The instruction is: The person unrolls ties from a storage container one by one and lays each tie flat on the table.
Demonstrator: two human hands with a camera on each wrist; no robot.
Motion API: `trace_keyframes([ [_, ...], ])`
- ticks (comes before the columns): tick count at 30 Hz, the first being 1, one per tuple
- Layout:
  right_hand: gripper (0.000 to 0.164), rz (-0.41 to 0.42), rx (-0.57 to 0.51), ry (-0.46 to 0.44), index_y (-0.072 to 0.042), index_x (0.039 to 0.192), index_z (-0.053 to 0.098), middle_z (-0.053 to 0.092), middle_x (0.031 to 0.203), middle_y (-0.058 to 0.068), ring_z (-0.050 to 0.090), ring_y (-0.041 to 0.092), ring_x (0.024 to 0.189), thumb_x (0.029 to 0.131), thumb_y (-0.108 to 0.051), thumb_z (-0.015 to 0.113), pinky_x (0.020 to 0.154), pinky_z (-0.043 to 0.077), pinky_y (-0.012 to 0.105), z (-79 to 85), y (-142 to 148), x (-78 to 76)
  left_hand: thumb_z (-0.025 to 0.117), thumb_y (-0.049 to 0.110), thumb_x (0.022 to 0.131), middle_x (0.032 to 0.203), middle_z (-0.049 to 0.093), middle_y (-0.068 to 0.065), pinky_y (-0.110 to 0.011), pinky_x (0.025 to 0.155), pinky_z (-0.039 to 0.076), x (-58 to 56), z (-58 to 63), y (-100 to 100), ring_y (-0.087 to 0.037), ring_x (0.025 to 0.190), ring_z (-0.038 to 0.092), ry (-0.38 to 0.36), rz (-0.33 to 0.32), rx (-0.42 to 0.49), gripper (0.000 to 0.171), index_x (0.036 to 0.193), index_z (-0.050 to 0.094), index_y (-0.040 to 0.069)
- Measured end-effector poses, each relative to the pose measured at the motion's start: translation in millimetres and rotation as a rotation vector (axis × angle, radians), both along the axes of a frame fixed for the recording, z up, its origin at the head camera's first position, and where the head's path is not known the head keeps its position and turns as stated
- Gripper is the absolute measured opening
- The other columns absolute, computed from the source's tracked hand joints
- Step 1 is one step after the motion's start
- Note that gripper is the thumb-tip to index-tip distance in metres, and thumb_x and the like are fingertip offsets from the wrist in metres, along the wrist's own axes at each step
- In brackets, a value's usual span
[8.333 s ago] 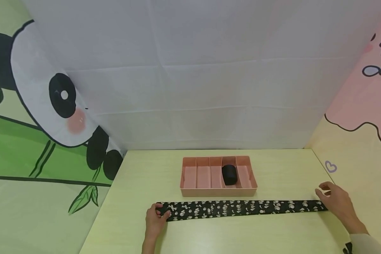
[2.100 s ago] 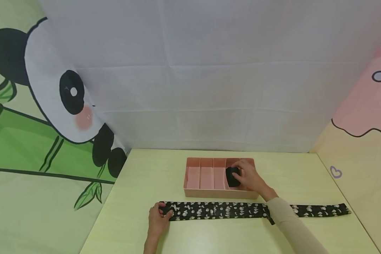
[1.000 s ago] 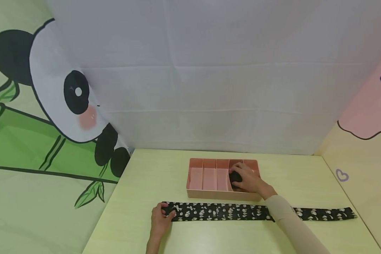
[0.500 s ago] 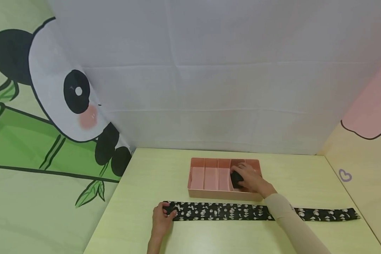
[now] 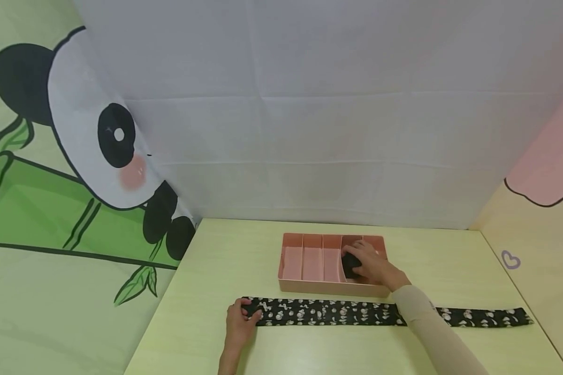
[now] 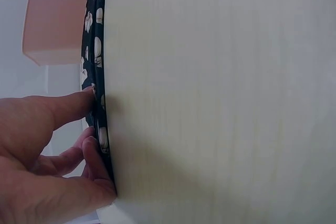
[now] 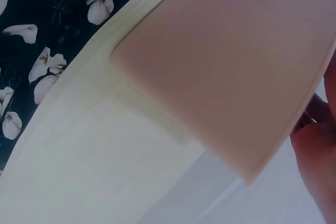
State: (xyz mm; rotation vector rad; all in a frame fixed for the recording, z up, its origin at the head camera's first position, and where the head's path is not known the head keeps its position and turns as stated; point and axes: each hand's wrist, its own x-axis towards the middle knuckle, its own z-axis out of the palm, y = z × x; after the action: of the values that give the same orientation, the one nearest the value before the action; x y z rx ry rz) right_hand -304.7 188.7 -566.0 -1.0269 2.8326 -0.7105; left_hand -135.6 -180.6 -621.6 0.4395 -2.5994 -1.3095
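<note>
My left hand (image 5: pixel 241 323) pinches the left end of a long black cloth strip (image 5: pixel 316 312) with a pale floral print, laid flat across the table. In the left wrist view its thumb and curled fingers press on the strip's folded edge (image 6: pixel 98 40). My right hand (image 5: pixel 372 263) reaches into a pink divided tray (image 5: pixel 330 287) and grips a black rounded roll (image 5: pixel 350 264) in the fourth compartment from the left. The hand hides part of the roll. In the right wrist view the tray's wall (image 7: pixel 226 66) covers most of the fingers.
The right sleeve (image 5: pixel 422 317) crosses over the strip, hiding a stretch of it. The strip's right end (image 5: pixel 521 316) lies near the right wall. A white cloth wall (image 5: pixel 319 156) stands behind the table (image 5: pixel 328 351), with printed walls on both sides.
Over the earlier frames my right hand left the strip's right end and went to the tray, where it took hold of the roll. My left hand stayed on the strip's left end.
</note>
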Motion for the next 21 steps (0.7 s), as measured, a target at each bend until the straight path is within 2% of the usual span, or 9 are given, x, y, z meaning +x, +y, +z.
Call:
trace_keyframes([
  [5,0.042,0.021,-0.043,-0.031,-0.015,0.124,0.06,0.056,0.129,0.014,0.046,0.037,0.121,0.089,0.0,0.078,0.094,0.048,0.058,0.7,2.6,1.2,0.081,0.004,0.085,0.093,0.046,-0.011,-0.029,0.069,0.043,1.7,0.6,0.9,-0.019,0.079,0.047,-0.008,0.004,0.0,0.039,0.114,0.058,-0.005],
  [15,0.038,-0.012,-0.084,-0.121,-0.015,0.126,0.061,0.054,0.13,0.015,0.052,0.033,0.113,0.092,-0.004,0.076,0.089,0.052,0.054,8.4,4.3,3.9,0.082,0.005,0.085,0.092,0.047,-0.011,-0.029,0.068,0.043,4.7,3.6,0.9,-0.017,0.078,0.046,0.018,-0.009,0.0,0.038,0.113,0.058,-0.006],
  [21,0.038,0.003,-0.121,-0.089,-0.012,0.124,0.062,0.057,0.126,0.016,0.055,0.035,0.112,0.09,-0.001,0.077,0.092,0.051,0.057,14.4,6.2,1.4,0.081,0.005,0.085,0.092,0.047,-0.012,-0.029,0.069,0.043,3.6,6.1,0.5,-0.018,0.078,0.046,0.022,-0.013,0.005,0.039,0.114,0.058,-0.006],
])
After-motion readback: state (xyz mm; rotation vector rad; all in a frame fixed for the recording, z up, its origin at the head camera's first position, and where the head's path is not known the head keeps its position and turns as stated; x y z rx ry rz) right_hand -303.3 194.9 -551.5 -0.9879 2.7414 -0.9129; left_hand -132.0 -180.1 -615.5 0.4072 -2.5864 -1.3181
